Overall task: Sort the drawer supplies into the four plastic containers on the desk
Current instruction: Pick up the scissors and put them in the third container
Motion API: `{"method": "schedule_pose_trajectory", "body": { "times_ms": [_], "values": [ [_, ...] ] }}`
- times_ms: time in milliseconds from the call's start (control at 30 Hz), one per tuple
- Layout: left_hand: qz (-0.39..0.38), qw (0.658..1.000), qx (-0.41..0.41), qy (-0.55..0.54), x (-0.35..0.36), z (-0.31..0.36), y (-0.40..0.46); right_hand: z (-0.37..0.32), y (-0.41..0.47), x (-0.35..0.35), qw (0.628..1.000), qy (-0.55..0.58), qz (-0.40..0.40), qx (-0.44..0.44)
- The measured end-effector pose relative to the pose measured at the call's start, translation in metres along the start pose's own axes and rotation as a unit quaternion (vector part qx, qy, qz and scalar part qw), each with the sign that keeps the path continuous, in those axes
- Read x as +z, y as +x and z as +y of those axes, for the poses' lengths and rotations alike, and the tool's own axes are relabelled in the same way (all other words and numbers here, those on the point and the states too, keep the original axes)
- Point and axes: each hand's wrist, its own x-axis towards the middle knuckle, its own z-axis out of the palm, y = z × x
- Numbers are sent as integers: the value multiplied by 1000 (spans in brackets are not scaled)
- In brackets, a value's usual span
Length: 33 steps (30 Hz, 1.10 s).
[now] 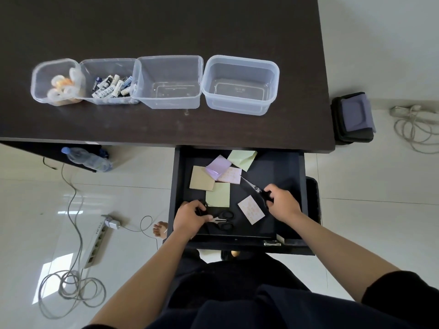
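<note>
Four clear plastic containers stand in a row on the dark desk [166, 24]: one with tape rolls [58, 82], one with batteries [109, 81], and two empty ones [167, 81] [241, 85]. Below the desk the open black drawer [288, 172] holds several sticky-note pads, such as a purple pad [218, 166], and two pairs of scissors. My left hand [191, 218] closes on the blades of the small black-handled scissors [224, 220]. My right hand [282, 203] grips the handle of the silver scissors [251, 185].
A water bottle [88, 159] lies under the desk at the left. A power strip [99, 241] and coiled cables [71, 288] sprawl on the tiled floor. A dark folded bag [354, 117] leans by the desk's right edge, with another cable [415, 129] beyond it.
</note>
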Motion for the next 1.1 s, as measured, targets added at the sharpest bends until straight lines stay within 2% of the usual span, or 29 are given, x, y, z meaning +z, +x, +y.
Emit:
{"method": "schedule_pose_trajectory", "body": {
  "times_ms": [267, 400, 533, 767, 900, 967, 1100],
  "values": [
    [-2, 998, 47, 46, 4, 4, 10, -1, -4, 4, 1000, 18, -3, 7],
    [-73, 984, 117, 116, 8, 12, 12, -1, -3, 5, 1000, 23, -8, 12],
    [-164, 950, 200, 176, 15, 28, 10, -1, -4, 6, 999, 32, -15, 16],
    [-229, 948, 196, 105, 31, 34, 10, -1, -9, 6, 999, 36, -26, 16],
    [-218, 965, 145, 31, 37, 32, 4, 1, -11, 8, 999, 44, -23, 18],
    [-188, 971, 137, 55, 37, 28, 4, 1, -12, 9, 998, 49, -22, 18],
    [-177, 952, 121, 216, 36, 16, 7, 0, -16, 12, 998, 52, -21, 17]
  ]
}}
